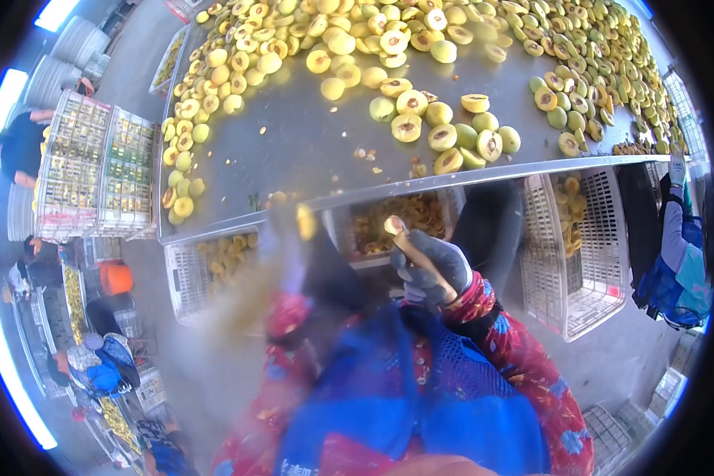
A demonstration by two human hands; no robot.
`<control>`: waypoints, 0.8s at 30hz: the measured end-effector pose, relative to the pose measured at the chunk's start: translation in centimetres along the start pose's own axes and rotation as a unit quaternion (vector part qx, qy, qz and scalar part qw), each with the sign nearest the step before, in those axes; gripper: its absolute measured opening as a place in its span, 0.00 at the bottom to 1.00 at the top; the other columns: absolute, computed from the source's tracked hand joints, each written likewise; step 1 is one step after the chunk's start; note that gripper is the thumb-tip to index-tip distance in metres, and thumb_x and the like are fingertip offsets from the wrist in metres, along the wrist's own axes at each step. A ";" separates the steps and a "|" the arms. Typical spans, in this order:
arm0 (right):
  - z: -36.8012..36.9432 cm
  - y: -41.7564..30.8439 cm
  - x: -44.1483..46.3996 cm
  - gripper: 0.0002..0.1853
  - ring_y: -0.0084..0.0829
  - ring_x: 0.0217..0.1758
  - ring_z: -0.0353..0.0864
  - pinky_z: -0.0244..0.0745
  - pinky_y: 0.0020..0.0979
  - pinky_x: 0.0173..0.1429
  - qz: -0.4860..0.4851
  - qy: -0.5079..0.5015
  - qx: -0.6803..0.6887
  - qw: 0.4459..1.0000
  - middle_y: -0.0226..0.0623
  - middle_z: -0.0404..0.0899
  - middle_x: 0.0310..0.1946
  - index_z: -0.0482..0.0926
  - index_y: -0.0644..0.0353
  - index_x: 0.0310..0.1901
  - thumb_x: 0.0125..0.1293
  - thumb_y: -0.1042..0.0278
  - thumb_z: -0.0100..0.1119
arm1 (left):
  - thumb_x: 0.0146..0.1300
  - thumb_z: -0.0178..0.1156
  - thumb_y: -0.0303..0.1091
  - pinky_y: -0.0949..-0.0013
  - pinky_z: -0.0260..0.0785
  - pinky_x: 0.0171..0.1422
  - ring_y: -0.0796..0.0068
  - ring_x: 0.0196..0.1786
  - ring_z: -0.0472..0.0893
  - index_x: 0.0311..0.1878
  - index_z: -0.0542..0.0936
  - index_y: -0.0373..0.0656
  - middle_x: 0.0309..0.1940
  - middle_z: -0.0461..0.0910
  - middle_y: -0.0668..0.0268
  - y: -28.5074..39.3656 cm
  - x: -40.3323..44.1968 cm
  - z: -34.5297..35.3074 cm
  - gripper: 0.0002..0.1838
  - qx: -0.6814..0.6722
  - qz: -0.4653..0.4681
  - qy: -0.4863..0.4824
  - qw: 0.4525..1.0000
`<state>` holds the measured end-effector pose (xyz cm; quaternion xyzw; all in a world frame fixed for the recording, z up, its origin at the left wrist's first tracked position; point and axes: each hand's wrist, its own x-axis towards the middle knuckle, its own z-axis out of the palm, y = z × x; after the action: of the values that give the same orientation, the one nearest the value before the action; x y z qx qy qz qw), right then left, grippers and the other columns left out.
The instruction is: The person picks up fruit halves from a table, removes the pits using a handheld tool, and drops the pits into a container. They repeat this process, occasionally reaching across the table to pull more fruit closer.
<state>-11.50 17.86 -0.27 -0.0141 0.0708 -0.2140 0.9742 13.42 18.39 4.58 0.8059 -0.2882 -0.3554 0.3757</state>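
Grey metal surface (309,127): yellow-green halved fruit (411,103) lies from ten to two o'clock, much seemingly left; pieces fill part of a white plastic crate (543,258) at three. Gloved right hand (443,266) grips a wooden-handled tool (412,251); blurred left hand (290,266), near a yellow piece (306,222): grip unclear.

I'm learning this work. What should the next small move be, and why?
Perhaps bring the yellow fruit piece beside the blurred left hand to the wooden-handled tool: the right hand holds it tip-up nearby, and several fruit halves show brown centres.
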 end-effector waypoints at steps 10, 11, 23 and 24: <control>-5.1 -1.1 -0.3 0.28 0.19 0.38 0.73 0.70 0.21 0.41 -0.181 0.199 -0.596 0.757 0.30 0.75 0.43 0.64 0.64 0.68 0.75 0.55 0.48 | 0.67 0.53 0.53 0.54 0.70 0.59 0.52 0.54 0.79 0.55 0.76 0.39 0.51 0.78 0.50 8.3 9.0 10.6 0.26 0.428 0.313 -0.070 0.845; -4.2 -1.3 -0.7 0.27 0.18 0.35 0.72 0.69 0.20 0.39 -0.148 0.224 -0.566 0.779 0.28 0.75 0.40 0.64 0.64 0.68 0.75 0.55 0.48 | 0.66 0.52 0.56 0.54 0.69 0.60 0.50 0.56 0.78 0.57 0.75 0.40 0.52 0.77 0.47 8.7 10.4 14.4 0.28 0.437 0.301 -0.110 0.841; -0.1 -3.1 -2.1 0.11 0.43 0.26 0.82 0.73 0.37 0.31 -0.232 0.346 -0.591 0.691 0.47 0.79 0.24 0.74 0.65 0.46 0.72 0.65 0.50 | 0.62 0.63 0.33 0.78 0.73 0.33 0.80 0.44 0.79 0.63 0.68 0.40 0.47 0.78 0.65 5.9 5.5 12.2 0.27 -0.148 -0.018 -0.412 0.899; 0.3 -3.1 -1.6 0.10 0.47 0.27 0.82 0.73 0.38 0.31 -0.245 0.334 -0.614 0.672 0.49 0.79 0.25 0.74 0.65 0.46 0.71 0.67 0.50 | 0.63 0.63 0.33 0.78 0.73 0.33 0.80 0.44 0.79 0.62 0.69 0.41 0.47 0.78 0.66 5.1 4.8 11.2 0.25 -0.166 -0.024 -0.412 0.896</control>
<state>-14.22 15.75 0.41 -0.5533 0.5012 -0.3433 0.5698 6.33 7.56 1.75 0.5199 -0.3347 -0.7070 0.3434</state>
